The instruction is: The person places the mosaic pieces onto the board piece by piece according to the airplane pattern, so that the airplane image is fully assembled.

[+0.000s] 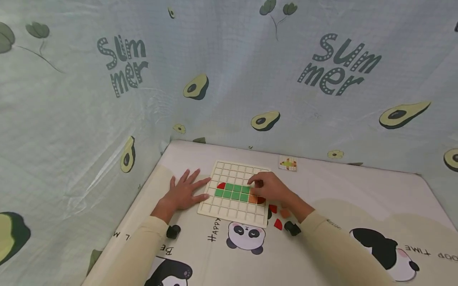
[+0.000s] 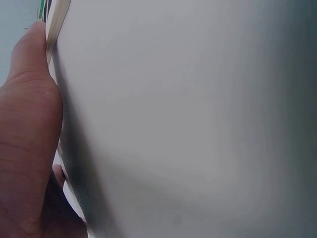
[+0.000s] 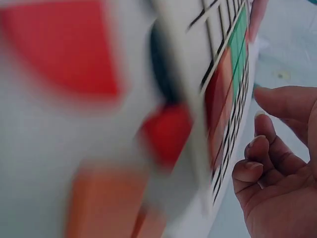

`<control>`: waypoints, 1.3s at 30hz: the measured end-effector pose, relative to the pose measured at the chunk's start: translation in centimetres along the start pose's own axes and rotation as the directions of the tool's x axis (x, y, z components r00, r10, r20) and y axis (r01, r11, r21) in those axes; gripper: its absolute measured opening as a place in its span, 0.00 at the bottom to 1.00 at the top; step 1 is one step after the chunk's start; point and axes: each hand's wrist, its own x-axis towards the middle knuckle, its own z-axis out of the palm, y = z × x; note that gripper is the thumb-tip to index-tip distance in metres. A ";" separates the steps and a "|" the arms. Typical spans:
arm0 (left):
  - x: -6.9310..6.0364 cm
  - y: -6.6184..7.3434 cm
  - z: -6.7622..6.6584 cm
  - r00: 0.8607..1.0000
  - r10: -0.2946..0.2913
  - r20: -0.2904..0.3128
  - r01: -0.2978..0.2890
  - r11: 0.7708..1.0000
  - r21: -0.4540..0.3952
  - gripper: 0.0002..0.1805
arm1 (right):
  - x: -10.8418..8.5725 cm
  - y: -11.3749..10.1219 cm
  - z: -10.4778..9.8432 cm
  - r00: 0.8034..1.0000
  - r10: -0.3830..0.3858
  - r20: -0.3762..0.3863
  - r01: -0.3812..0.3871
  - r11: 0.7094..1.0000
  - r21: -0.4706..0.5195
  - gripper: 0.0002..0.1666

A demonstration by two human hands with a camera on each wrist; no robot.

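Note:
A pale gridded board (image 1: 229,210) lies on the table. Two rows of green squares (image 1: 235,196) run across it, with a red quarter-round piece (image 1: 221,185) at the upper row's left end. At the right end, orange squares (image 1: 253,198) and a dark red piece (image 1: 261,200) are partly covered by my right hand (image 1: 270,187). That hand hovers over the board, its fingers bent; the right wrist view shows a gap between thumb and fingertips (image 3: 260,144), with nothing seen held. My left hand (image 1: 184,193) lies spread at the board's left edge, its thumb (image 2: 32,54) touching the rim.
Loose red pieces (image 1: 278,224) and an orange piece (image 1: 285,213) lie right of the board, near my right wrist. A small picture card (image 1: 288,163) lies behind it. Printed sheeting (image 1: 229,107) rises at the back and left. A panda-print cover (image 1: 247,236) spreads over the table.

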 end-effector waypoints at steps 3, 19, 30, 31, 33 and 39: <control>0.0 -0.1 0.0 1.000 -0.003 -0.001 0.003 1.000 0.006 0.37 | -1.5 1.6 -1.7 1.000 0.020 -0.014 -0.020 0.999 -0.039 0.13; -0.1 0.0 -0.5 1.000 0.002 -0.007 -0.002 1.000 0.008 0.37 | -7.1 7.7 -6.0 0.986 0.147 -0.082 -0.155 0.983 -0.098 0.19; 0.0 0.2 -0.2 1.000 0.010 -0.005 -0.010 1.000 0.006 0.37 | -5.9 8.4 -6.0 0.997 0.052 0.063 -0.043 0.990 -0.137 0.19; 0.0 0.2 -0.2 1.000 0.010 -0.005 -0.010 1.000 0.006 0.37 | -5.9 8.4 -6.0 0.997 0.050 0.067 -0.040 0.989 -0.141 0.18; 0.1 0.2 -0.1 1.000 0.010 -0.005 -0.010 1.000 0.006 0.37 | -5.9 8.4 -6.0 0.996 0.057 0.070 -0.047 0.989 -0.138 0.16; 0.3 -0.1 0.2 1.000 0.004 -0.001 -0.004 1.000 0.009 0.37 | -6.0 8.1 -5.9 0.994 0.091 0.056 -0.083 0.987 -0.135 0.09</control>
